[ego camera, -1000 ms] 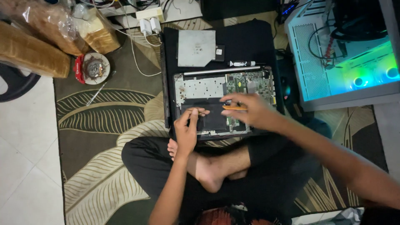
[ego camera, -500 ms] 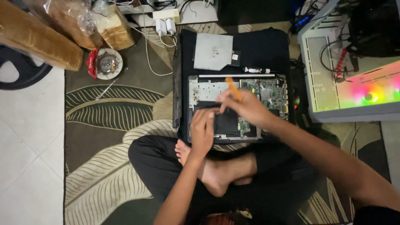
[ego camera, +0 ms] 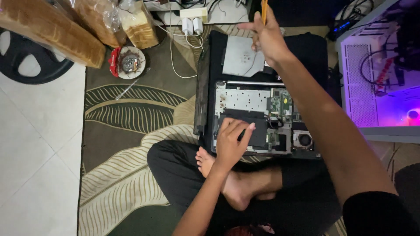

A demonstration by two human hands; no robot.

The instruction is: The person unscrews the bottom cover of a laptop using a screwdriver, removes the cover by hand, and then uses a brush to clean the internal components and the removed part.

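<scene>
Right hand (ego camera: pixel 267 37) grips orange screwdriver (ego camera: pixel 264 9), long axis upright, pointing away.

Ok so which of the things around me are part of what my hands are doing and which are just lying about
In use:
- opened laptop, left hand resting on its black battery
- orange-handled tool in the right hand
- grey cover plate

Lying about:
- bread bags
- small round dish
- white chargers
- lit computer case
</scene>
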